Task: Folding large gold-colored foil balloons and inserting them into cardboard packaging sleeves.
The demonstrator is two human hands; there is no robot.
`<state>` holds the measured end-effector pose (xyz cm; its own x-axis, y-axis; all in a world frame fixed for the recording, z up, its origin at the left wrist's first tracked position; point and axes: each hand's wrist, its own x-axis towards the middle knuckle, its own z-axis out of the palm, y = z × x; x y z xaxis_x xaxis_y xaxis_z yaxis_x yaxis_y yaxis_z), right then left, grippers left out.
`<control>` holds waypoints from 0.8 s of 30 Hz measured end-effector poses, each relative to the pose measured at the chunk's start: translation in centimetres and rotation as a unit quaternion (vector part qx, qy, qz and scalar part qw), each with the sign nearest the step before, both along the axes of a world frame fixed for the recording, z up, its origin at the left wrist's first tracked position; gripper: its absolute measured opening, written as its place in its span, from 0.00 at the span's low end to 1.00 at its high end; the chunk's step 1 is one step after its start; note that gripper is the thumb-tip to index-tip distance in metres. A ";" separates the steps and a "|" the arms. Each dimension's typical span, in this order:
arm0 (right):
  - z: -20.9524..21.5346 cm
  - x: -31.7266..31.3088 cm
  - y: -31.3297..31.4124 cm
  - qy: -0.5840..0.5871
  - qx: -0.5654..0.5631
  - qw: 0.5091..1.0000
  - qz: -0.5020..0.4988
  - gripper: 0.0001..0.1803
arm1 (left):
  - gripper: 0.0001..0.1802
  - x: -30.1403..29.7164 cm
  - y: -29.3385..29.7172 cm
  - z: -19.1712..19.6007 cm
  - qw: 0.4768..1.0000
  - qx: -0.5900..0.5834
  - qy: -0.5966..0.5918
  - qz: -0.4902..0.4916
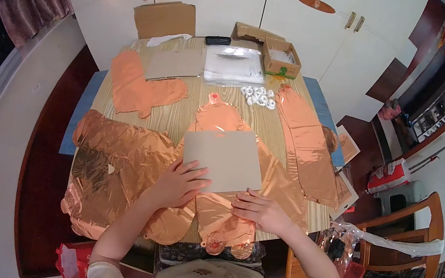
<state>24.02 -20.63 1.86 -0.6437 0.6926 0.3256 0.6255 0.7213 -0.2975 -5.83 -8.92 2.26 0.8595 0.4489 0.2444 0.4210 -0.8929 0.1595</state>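
Observation:
A stiff grey card [226, 160] lies on a flat rose-gold foil balloon [220, 118] in the middle of the table. My left hand [178, 184] rests with fingers spread, its fingertips over the card's lower left edge. Near the card's lower right corner, my right hand [264, 211] lies flat on the foil, fingers stretched out and the thumb by the card's edge. Neither hand grips anything. Much of the balloon under the card is hidden. Another crinkled foil balloon [115, 160] spreads to the left of my left hand.
Further flat foil balloons lie at the far left [132, 88] and along the right [309, 152]. Behind are a second grey card [176, 63], clear plastic bags [234, 65], white ribbon rolls [257, 96] and a small cardboard box [281, 64]. A wooden chair [431, 233] stands at the right.

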 end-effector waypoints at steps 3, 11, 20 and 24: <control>0.4 -0.1 -0.1 0.028 -0.028 0.999 -0.003 0.22 | 0.21 0.1 -0.2 0.1 1.000 0.023 -0.015 0.000; 4.2 -1.0 1.0 0.178 -0.279 0.936 -0.118 0.19 | 0.24 -0.5 0.0 0.4 0.997 -0.074 0.018 -0.008; 1.4 -0.6 6.9 0.295 -0.353 0.870 -0.181 0.15 | 0.21 0.2 0.3 -0.2 0.995 -0.096 -0.038 0.013; 1.9 0.1 7.9 0.235 -0.380 0.869 -0.213 0.19 | 0.23 0.4 0.6 -0.8 0.987 -0.146 -0.044 0.042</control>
<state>24.15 -12.78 3.76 -0.1969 0.9652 -0.1723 0.4686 -0.0617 -0.8813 -5.44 -8.32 1.50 0.7978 0.5797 0.1661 0.4644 -0.7663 0.4440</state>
